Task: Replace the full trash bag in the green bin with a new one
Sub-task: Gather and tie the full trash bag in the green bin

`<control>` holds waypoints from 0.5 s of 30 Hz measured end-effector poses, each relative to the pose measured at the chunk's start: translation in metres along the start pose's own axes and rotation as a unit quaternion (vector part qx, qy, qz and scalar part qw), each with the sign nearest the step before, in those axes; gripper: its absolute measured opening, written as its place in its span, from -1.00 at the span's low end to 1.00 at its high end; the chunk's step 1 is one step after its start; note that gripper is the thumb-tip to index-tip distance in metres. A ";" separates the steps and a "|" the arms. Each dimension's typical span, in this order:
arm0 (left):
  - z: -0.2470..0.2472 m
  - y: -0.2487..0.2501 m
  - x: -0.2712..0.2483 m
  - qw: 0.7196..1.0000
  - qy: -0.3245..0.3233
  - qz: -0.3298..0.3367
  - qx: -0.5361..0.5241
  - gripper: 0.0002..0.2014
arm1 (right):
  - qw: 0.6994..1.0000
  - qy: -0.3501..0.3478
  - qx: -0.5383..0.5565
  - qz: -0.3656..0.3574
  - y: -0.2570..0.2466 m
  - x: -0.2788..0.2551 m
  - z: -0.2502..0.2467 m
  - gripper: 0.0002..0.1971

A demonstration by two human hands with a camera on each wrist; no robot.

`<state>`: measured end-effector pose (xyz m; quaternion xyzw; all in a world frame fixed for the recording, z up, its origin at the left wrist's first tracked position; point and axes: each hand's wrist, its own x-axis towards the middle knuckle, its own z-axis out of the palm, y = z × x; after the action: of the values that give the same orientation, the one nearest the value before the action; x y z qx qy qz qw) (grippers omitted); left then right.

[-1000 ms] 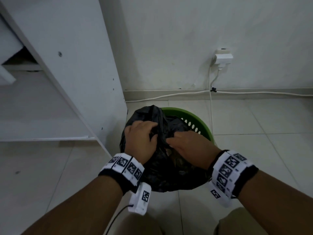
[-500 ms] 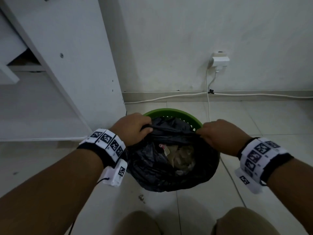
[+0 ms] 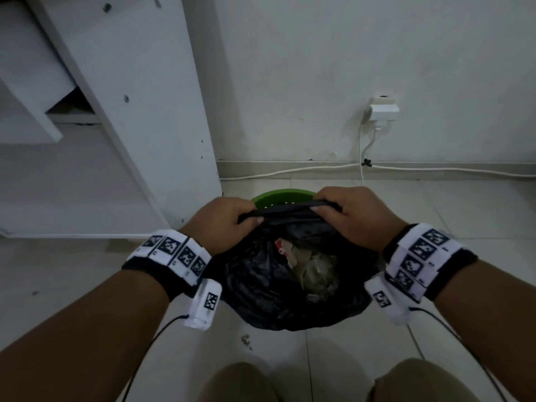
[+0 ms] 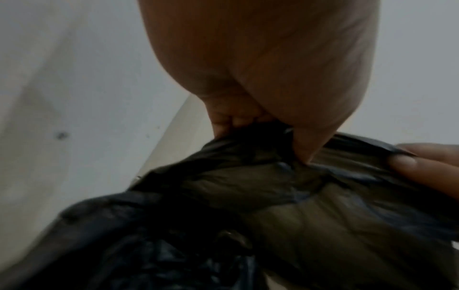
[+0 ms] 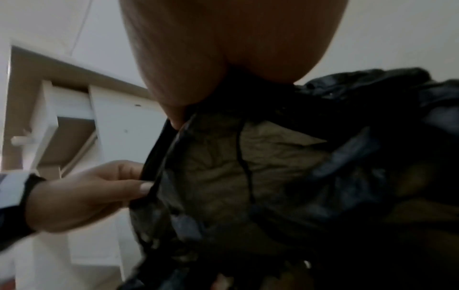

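Head view: left hand (image 3: 223,224) and right hand (image 3: 352,219) both pinch bag (image 3: 261,285) rim. Bag-removal step; next likely lift out of bin (image 3: 272,196).

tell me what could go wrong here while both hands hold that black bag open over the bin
1. The bag is open with trash showing, so tilting it could spill some on the floor.
2. The left hand and right hand grip only the thin rim; it might tear.
3. The bag hangs near the green bin and could snag on it.
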<state>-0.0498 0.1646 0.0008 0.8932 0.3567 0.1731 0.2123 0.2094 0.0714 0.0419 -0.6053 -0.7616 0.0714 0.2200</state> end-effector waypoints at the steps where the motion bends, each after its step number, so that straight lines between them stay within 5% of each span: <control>1: -0.004 -0.008 -0.005 1.000 -0.010 -0.019 0.004 -0.76 | 0.999 -0.014 -0.040 -0.007 0.008 -0.004 -0.004 -0.73; 4: -0.010 -0.017 -0.012 0.999 -0.007 -0.046 -0.021 -0.84 | 0.976 -0.085 -0.199 -0.012 0.030 -0.002 -0.013 -0.67; 8: -0.003 0.011 -0.002 1.000 0.017 0.013 -0.018 -0.77 | 0.940 -0.091 -0.329 -0.010 0.029 0.019 -0.016 -0.59; 11: -0.003 0.037 0.010 0.997 0.066 0.051 0.009 -0.70 | 0.981 -0.125 -0.151 -0.001 0.000 0.031 -0.007 -0.29; 15: -0.011 0.043 0.011 0.995 0.095 0.040 0.002 -0.77 | 0.990 -0.113 0.076 0.023 -0.024 0.036 -0.005 -0.74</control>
<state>-0.0238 0.1471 0.0334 0.8868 0.3390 0.2647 0.1691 0.1838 0.0982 0.0648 -0.5927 -0.7595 0.2020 0.1764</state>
